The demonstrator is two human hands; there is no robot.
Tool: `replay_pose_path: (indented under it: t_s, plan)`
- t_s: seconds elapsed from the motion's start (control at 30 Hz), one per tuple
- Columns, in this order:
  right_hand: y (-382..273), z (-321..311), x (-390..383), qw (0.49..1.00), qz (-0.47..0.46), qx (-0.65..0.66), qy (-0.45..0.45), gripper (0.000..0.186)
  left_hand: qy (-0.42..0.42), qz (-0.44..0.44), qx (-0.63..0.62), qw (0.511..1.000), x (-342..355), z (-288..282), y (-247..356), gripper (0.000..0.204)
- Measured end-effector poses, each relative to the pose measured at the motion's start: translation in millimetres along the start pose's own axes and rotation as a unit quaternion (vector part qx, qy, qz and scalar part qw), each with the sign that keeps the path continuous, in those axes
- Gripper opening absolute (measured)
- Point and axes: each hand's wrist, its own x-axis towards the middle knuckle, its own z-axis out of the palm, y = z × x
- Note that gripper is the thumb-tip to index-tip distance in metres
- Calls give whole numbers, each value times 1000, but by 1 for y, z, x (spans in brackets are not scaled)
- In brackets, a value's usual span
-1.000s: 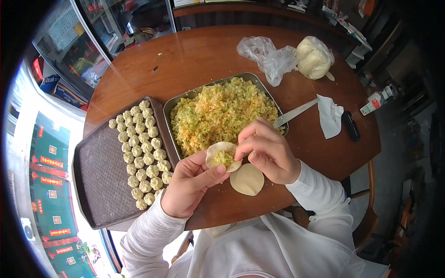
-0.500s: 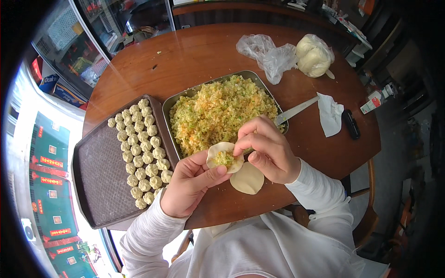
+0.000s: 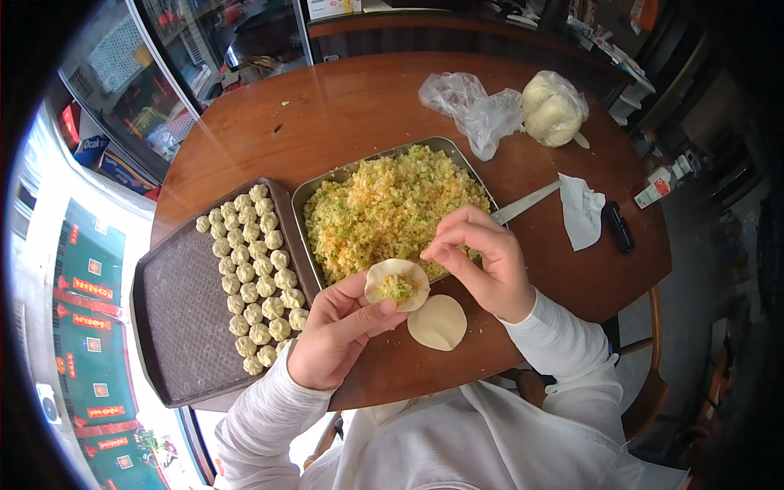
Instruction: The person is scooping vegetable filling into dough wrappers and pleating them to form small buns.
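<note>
My left hand (image 3: 331, 331) holds a round dough wrapper (image 3: 418, 277) from its lower left edge, thumb over the rim. A small heap of vegetable filling (image 3: 397, 287) sits in its middle. My right hand (image 3: 486, 265) is up beside the wrapper, thumb and forefinger drawn together just off its upper right edge; whether something small is between them I cannot make out. On the table below lies a second flat wrapper (image 3: 438, 323). Behind my hands stands a metal tray (image 3: 309, 189) heaped with chopped yellow-green filling (image 3: 392, 200).
Left of it, a dark baking tray (image 3: 184, 318) carries rows of pleated dumplings (image 3: 263, 265). A long flat handle (image 3: 529, 202) sticks out past the filling tray's right side. Farther right are a white tissue (image 3: 581, 214), a black object (image 3: 619, 227), bagged dough (image 3: 552, 110) and a crumpled plastic bag (image 3: 474, 110).
My right hand's fingertips have lifted from the wrapper's right edge and drawn together. The left hand still holds the filled wrapper. The whole view has shifted slightly.
</note>
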Motion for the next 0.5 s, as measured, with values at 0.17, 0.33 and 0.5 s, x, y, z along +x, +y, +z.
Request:
replay_pose_path:
  t_s: [0.17, 0.33, 0.5]
  plan:
    - [3, -2, -1, 996, 48, -75, -6, 5, 25, 15, -5, 1000, 1, 3, -1, 36]
    - [-3, 9, 1, 996, 16, -88, 28, 10, 58, 37, 5, 998, 1, 2, -3, 32]
    - [-2, 4, 2, 997, -5, -71, -43, 7, 58, 36, 2, 998, 1, 1, -2, 34]
